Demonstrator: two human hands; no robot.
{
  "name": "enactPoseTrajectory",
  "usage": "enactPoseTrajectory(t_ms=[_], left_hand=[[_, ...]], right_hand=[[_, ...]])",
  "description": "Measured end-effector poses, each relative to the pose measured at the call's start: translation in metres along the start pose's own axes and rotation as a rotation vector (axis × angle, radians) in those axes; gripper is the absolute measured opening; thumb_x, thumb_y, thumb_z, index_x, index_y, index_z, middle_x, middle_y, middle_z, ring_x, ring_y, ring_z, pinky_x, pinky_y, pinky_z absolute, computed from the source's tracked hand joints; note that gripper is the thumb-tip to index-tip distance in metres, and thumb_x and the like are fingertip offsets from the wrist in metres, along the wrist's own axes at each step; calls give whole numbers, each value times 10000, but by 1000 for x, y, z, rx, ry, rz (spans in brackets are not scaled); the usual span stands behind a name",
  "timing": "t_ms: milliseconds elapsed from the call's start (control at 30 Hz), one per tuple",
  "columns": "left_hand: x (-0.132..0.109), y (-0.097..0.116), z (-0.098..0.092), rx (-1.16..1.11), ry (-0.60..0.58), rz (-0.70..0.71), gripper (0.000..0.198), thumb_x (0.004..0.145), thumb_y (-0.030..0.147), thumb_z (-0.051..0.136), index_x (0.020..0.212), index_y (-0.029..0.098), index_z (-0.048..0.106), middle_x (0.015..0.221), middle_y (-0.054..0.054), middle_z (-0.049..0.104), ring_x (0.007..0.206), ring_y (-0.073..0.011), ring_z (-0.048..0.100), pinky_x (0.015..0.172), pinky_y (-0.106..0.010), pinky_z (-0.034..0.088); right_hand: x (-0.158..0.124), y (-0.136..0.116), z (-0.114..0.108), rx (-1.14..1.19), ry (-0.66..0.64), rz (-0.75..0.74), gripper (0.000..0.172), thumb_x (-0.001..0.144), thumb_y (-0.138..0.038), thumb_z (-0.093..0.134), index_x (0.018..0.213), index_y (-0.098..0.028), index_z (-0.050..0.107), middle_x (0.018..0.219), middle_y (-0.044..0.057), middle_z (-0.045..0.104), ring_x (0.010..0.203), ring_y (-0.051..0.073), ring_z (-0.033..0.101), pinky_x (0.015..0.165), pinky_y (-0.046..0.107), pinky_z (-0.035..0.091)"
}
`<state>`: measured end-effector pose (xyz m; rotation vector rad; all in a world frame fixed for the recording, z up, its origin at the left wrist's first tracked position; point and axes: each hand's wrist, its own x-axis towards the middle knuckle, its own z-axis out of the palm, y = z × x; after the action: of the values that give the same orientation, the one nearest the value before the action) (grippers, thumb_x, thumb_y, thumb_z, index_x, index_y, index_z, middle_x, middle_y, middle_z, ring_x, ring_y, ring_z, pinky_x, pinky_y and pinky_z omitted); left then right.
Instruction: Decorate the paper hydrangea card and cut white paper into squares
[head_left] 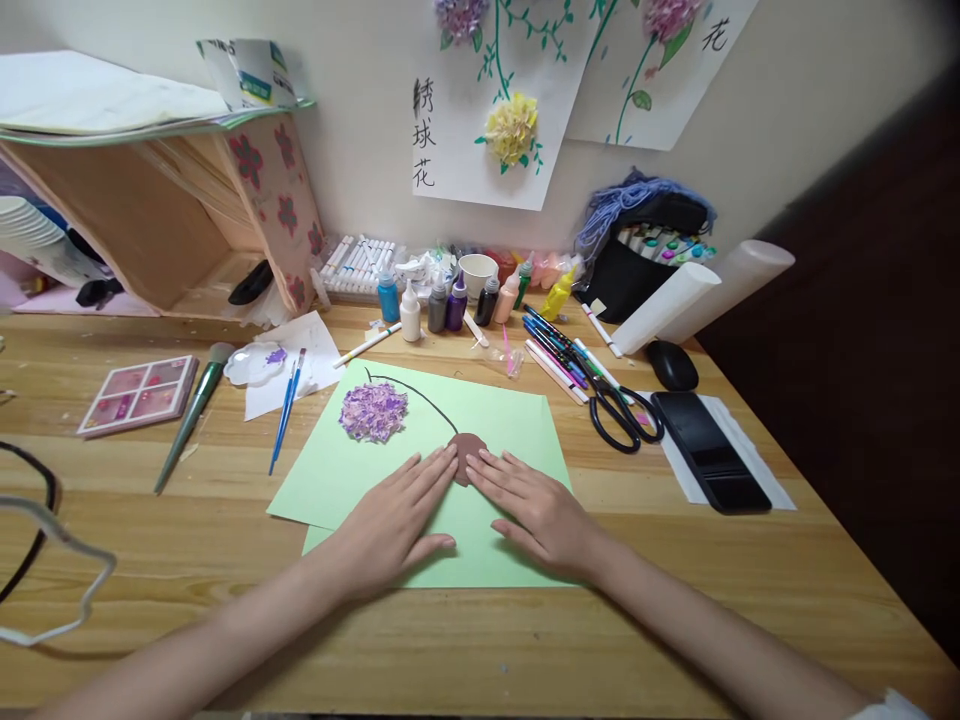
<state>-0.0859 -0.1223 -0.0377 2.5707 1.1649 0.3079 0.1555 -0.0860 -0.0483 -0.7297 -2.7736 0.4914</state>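
Note:
A light green paper sheet (517, 420) lies on the wooden desk (480, 640). It carries a purple crumpled-paper flower (373, 411), a thin black stem line and a small brown paper piece (469, 447). My left hand (397, 515) lies flat on the sheet with fingers stretched out, and its fingertips touch the brown piece from the left. My right hand (536, 505) also lies flat and open, fingertips pressing the brown piece from the right. Neither hand holds anything.
Black scissors (624, 415), coloured pens (559, 350) and a black case (709, 450) lie to the right. Paint bottles (450, 300) and a cup line the wall. Left are brushes (286, 408), a palette (255, 363), a pink tray (139, 393) and a cardboard box (172, 210).

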Motion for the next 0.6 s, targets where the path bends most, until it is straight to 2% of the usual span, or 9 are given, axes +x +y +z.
enactPoseTrajectory(t_ms=[167, 267, 367, 500, 600], left_hand=[[-7, -4, -4, 13, -72, 23, 759, 855, 570, 377, 1449, 173, 120, 1487, -109, 197, 1366, -250, 192, 1113, -423, 199], [-8, -4, -5, -1, -46, 17, 782, 860, 555, 383, 1453, 162, 58, 1498, -114, 147, 1374, -248, 162, 1112, -414, 204], [-6, -3, -7, -6, -14, -1, 824, 859, 556, 383, 1451, 144, -17, 1508, -123, 66, 1384, -251, 105, 1113, -412, 195], [0, -1, -10, -12, -109, 52, 814, 851, 586, 362, 1452, 167, 7, 1513, -80, 77, 1388, -231, 87, 1130, -413, 128], [4, 1, -10, -41, -126, 69, 878, 810, 638, 388, 1453, 161, 29, 1507, -94, 107, 1382, -243, 121, 1129, -412, 138]], right_hand=[[-1, 2, 4, 24, 35, -22, 512, 952, -368, 252, 1418, -156, 261, 1423, 80, 368, 1345, 201, 271, 1083, 421, 320], [-1, 3, 3, 54, 69, 4, 595, 945, -457, 173, 1444, -134, 149, 1469, 83, 273, 1363, 203, 225, 1106, 422, 273], [0, 3, 4, 73, 91, 92, 659, 930, -512, 147, 1451, -119, 63, 1498, 89, 184, 1374, 205, 186, 1121, 423, 234], [2, 3, 6, 60, 33, 138, 608, 943, -462, 232, 1450, -153, 102, 1492, 65, 214, 1378, 194, 172, 1126, 421, 231], [3, 4, 6, 49, 25, 146, 567, 953, -407, 262, 1449, -171, 121, 1488, 58, 230, 1375, 191, 186, 1120, 418, 251]])
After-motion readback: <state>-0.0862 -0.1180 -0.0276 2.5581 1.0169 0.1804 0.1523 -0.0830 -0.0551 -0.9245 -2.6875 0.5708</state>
